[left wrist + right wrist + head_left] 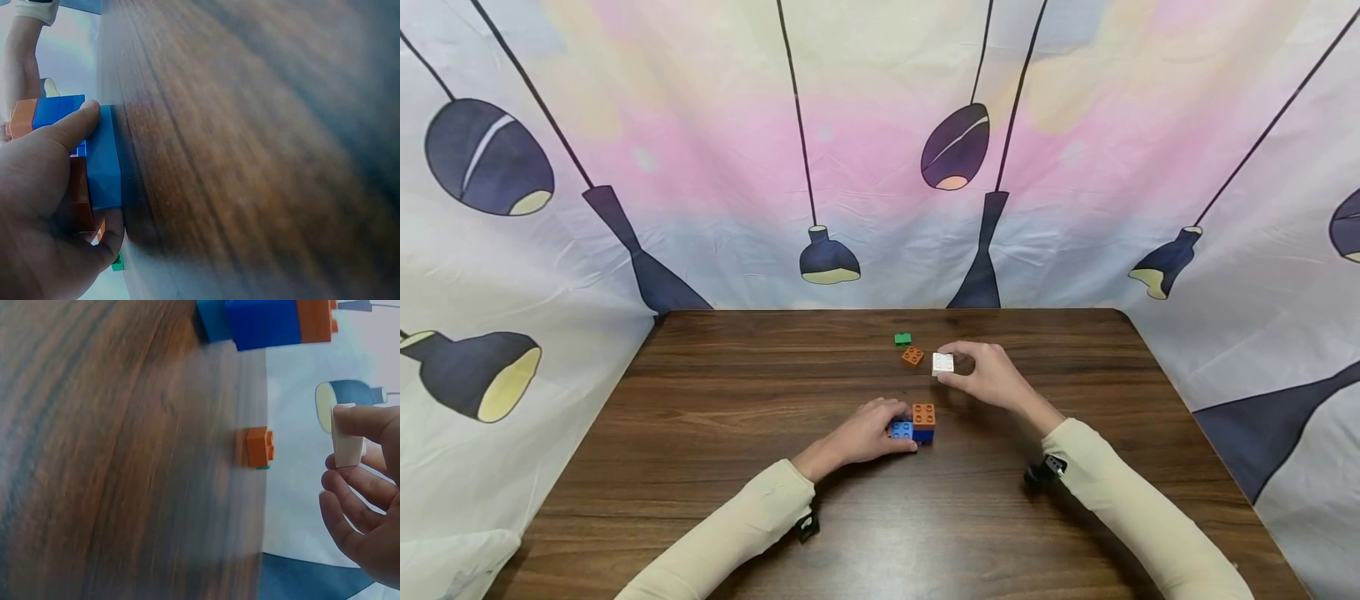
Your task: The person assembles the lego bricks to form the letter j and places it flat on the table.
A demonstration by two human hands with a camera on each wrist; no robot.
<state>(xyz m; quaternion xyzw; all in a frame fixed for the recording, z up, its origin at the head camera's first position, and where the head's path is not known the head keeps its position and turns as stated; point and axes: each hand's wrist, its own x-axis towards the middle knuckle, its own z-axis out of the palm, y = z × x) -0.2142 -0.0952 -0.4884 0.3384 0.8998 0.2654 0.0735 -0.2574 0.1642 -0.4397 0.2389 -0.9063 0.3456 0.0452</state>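
1 wht brick point(943, 364), 1 blu/org stack point(922, 424)

— How is the table point(737, 375) seen?
— From above, forward and down, in the head view; low, close and sideways in both wrist views; the brick stack point(923, 421) is shared by all.

The right hand point(996, 377) pinches a white four-stud brick point(942, 365), studs up, above the table point(737, 375) toward its far edge. Farther from that edge, the left hand point(863, 433) grips a brick stack point(921, 423): light blue lowest, dark blue above, orange topping its right end.
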